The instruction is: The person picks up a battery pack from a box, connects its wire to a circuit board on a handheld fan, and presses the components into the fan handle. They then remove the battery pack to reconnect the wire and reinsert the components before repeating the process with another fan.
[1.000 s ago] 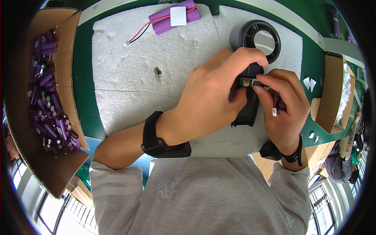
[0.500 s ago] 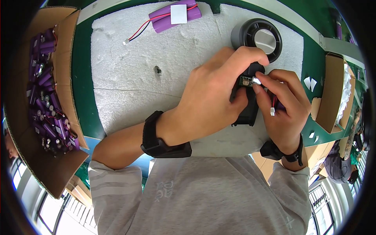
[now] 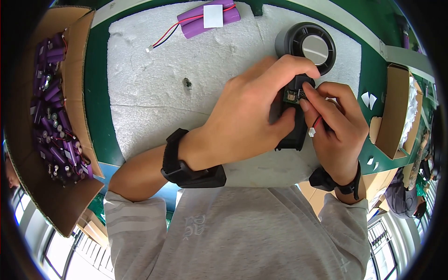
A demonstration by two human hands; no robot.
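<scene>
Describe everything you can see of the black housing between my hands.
The black housing is long, looks like hard plastic, and is held over the white foam slab; whether it rests there is unclear. A round, dark head with a silver disc stands at its far end, but the left hand hides whether they join. That hand grips the housing, while the right hand pinches a small circuit board at the housing's far half. Much of it is covered.
</scene>
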